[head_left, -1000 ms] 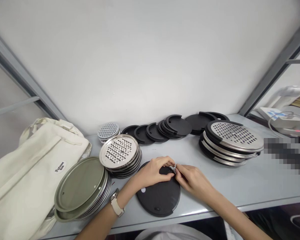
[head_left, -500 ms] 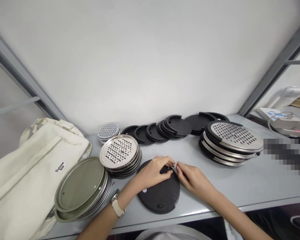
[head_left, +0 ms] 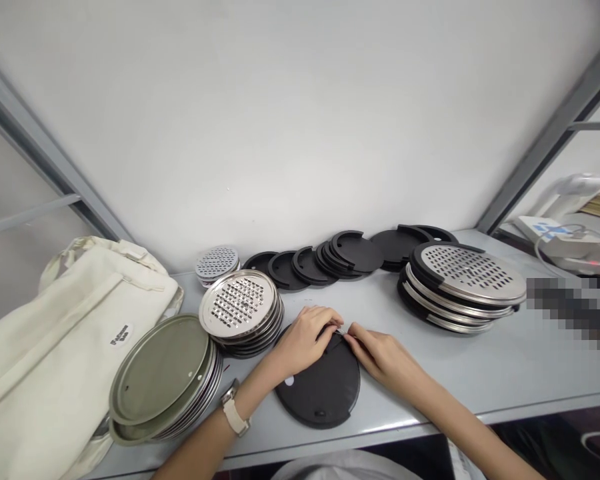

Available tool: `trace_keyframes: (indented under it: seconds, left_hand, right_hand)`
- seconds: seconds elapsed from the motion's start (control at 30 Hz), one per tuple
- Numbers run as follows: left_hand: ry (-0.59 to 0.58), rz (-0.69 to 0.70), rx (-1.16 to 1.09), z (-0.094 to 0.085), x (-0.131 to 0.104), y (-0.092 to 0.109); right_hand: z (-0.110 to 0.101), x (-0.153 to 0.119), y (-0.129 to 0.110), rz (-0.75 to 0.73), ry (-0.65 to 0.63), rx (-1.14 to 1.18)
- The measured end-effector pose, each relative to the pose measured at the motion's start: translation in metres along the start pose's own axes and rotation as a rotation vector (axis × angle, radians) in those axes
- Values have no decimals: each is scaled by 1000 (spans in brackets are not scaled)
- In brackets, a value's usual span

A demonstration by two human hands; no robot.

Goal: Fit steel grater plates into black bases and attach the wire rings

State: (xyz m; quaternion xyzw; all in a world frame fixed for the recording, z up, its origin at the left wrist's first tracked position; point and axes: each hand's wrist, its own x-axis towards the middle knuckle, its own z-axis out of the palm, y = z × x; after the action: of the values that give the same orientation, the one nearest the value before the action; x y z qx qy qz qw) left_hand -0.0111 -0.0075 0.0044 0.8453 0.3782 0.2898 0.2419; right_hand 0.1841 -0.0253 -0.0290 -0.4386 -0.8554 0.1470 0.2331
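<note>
Green plates (head_left: 163,367) lie stacked toward the surface's (head_left: 485,367) front-left corner. Your left hand (head_left: 305,338) has its grip pinched on a small piece (head_left: 341,331) at the far rim of the black disc (head_left: 325,393), flat near mid front edge; your right hand (head_left: 383,350) pinches it too.

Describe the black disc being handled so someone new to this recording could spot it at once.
Find the grey tabletop against the white wall. Near its front edge, right of the olive-green trays, lies the black disc. Unlike the overlapping black discs by the wall, it has the left hand over it and the right hand at its rim.
</note>
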Motion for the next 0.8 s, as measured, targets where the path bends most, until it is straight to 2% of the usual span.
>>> trace_keyframes:
  seconds: [0.5, 0.8]
  left_hand:
    - [26, 46, 85, 2, -1, 0]
    - [-48, 50, 117, -1, -5, 10]
  right_hand:
    - [0, 0, 0, -49, -28, -29]
    - [0, -1, 1, -56, -59, -50]
